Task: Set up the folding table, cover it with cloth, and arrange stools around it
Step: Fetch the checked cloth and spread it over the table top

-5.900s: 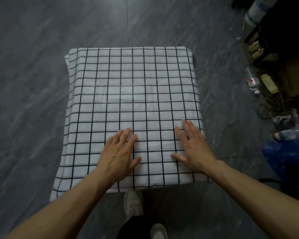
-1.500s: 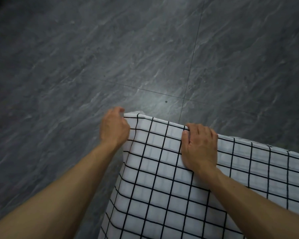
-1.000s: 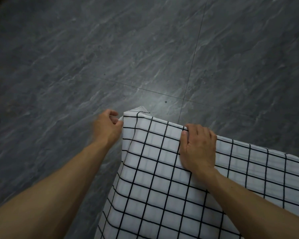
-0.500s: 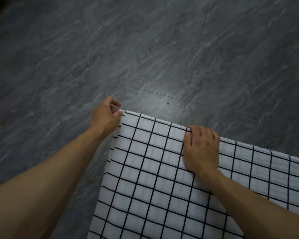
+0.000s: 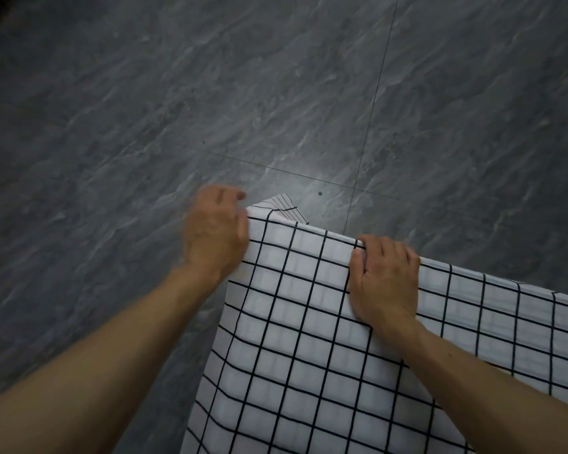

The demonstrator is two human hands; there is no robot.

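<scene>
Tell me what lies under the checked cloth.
The checked cloth hides whatever it lies on; no tabletop or legs show. The right hand curls over its far edge, the left hand is at its corner, blurred. Beyond the edge, only grey floor tiles show.

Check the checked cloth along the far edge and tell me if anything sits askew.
One thing: at the far left corner of the checked cloth, a small flap sticks out beyond the edge instead of lying flush, right beside the left hand. The right hand grips the far edge, which looks straight there.
</scene>
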